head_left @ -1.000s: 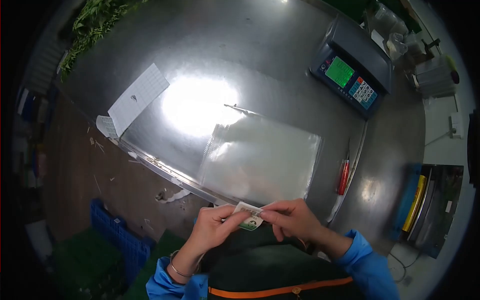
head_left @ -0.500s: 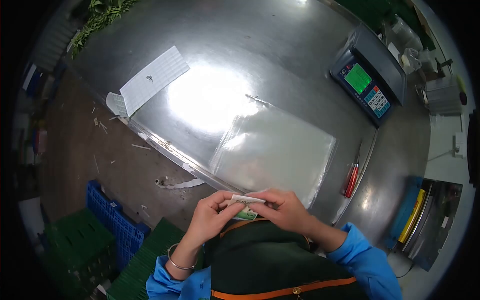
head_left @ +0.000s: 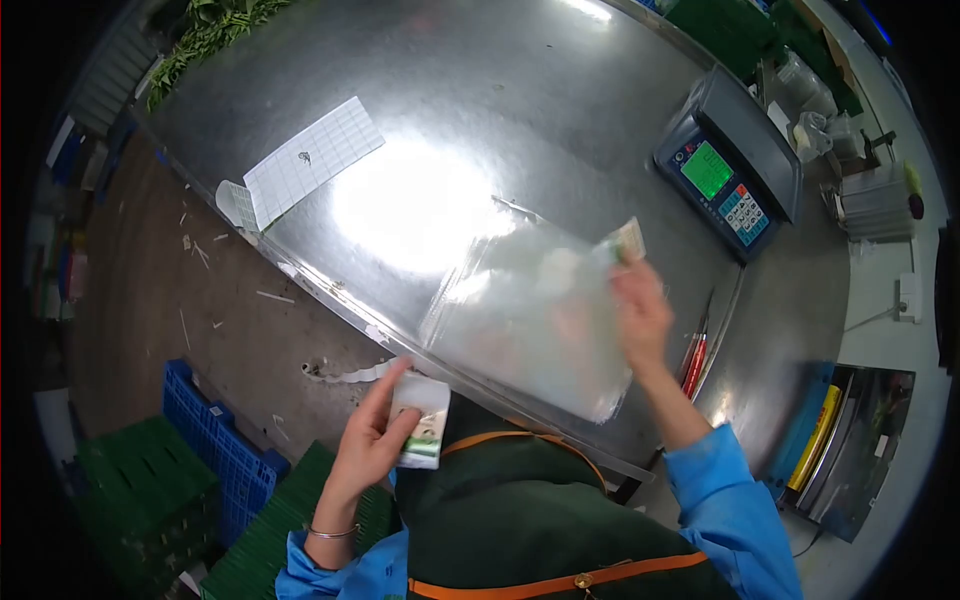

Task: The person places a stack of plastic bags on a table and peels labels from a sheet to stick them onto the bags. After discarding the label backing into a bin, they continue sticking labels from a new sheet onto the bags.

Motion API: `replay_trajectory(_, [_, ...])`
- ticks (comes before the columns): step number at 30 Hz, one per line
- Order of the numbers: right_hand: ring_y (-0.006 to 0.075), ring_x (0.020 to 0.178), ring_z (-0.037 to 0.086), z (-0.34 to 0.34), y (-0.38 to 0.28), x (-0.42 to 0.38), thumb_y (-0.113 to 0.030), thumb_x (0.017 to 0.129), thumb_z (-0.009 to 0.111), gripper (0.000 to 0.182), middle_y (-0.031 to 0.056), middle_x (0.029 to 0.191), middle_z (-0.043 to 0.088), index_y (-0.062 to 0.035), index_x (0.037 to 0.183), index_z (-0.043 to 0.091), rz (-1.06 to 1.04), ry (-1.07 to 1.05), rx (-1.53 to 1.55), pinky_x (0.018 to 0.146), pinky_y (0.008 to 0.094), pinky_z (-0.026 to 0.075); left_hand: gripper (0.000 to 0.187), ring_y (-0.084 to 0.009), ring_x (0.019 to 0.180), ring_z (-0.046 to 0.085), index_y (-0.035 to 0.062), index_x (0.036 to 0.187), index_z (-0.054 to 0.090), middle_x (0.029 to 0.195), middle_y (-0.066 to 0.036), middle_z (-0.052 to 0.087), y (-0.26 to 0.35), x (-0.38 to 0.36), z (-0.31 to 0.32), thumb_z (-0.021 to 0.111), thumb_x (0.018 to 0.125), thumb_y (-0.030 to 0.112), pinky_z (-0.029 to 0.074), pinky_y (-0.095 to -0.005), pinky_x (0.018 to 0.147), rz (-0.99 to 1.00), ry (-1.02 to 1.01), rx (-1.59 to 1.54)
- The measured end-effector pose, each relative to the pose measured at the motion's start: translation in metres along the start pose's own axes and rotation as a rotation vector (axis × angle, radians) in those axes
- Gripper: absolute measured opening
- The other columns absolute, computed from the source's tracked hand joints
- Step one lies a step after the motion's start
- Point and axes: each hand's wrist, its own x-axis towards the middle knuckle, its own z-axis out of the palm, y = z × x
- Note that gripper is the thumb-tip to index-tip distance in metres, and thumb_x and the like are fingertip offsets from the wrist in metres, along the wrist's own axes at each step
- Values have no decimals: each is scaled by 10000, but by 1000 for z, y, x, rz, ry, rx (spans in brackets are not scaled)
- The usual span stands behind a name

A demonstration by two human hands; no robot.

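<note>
My left hand (head_left: 372, 438), a bangle at its wrist, is closed on a small stack of white labels (head_left: 430, 425) with green and brown print, at the table's front edge. My right hand (head_left: 643, 308) is raised over the right part of a pile of clear plastic bags (head_left: 520, 325). Between its fingertips sticks out one label (head_left: 628, 242), slightly smeared by motion. The bags lie flat on the metal table, their front corner close to the apron.
A gridded sheet (head_left: 315, 160) lies at the left edge of the table (head_left: 490, 90). Leafy greens (head_left: 215, 40) are at the back left. A scale (head_left: 725, 175) with a lit display stands at the right, with a red-handled tool (head_left: 695, 362) in front. Crates (head_left: 215, 430) stand below left.
Both hands were together at the front edge on the labels. Now they are apart: my right hand has moved up and right with one label, my left to the left with the stack.
</note>
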Motion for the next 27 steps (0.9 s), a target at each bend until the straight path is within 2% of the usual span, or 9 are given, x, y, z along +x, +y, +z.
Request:
replay_trajectory(1, [212,849,545,7,23,-10,-229,798,621,366,169,1122,530,-79,1123,549,-10,3,0,737,306,469,510,-78,754,565,96,1340,307,885,-77,616,-1,4,2,486,866,37,453,-205,658,67,-73,223])
replay_trajectory(3, [255,1019,440,16,55,-21,-242,754,645,407,116,1226,459,-148,1139,549,-349,-618,-560,891,383,368,355,-54,742,533,86,1239,469,855,-37,600,3,9,18,480,884,94,438,-191,646,117,-138,304])
replay_trajectory(7, [270,1019,410,-17,15,-8,-271,704,668,386,71,1210,462,-149,1062,588,-128,-508,-446,893,402,340,208,-50,693,534,39,1064,561,764,-33,599,-14,4,32,509,876,110,437,-196,628,128,51,119])
replay_trajectory(12, [241,913,500,-40,41,-34,-264,742,641,217,100,941,566,-112,896,625,-33,-1017,-488,836,393,371,185,-49,690,541,13,1010,579,777,-35,622,-18,15,33,541,864,120,439,-195,622,-31,4,534])
replay_trajectory(15, [162,771,557,-47,55,-15,-224,790,618,148,63,815,601,-88,848,628,280,-991,-194,705,336,439,184,-44,642,536,-3,911,621,698,-46,626,-17,17,43,595,830,160,435,-197,576,44,63,289])
replay_trajectory(17, [136,735,563,-57,52,13,-231,821,598,169,33,769,596,-72,870,627,695,-322,25,630,308,459,216,-44,558,522,-11,817,641,591,-53,601,-20,22,51,648,787,203,410,-202,503,125,133,124])
replay_trajectory(19, [113,760,547,-78,42,47,-172,820,595,137,14,792,601,-55,887,622,576,425,364,692,298,449,210,-43,561,523,-11,804,640,587,-61,597,-27,23,46,640,794,199,409,-205,503,127,110,264])
replay_trajectory(23, [105,830,555,-31,-67,-8,-153,817,584,163,28,801,623,-38,926,622,591,-153,464,804,268,408,248,-47,540,514,-22,725,617,561,-100,568,-6,33,63,623,804,213,399,-225,493,52,63,436])
replay_trajectory(27, [146,788,576,-8,-63,4,-165,793,584,176,60,803,625,-38,906,630,548,-402,122,802,274,410,323,-58,543,516,-25,766,627,557,-101,563,-5,34,58,591,821,291,413,-256,502,-63,-134,562])
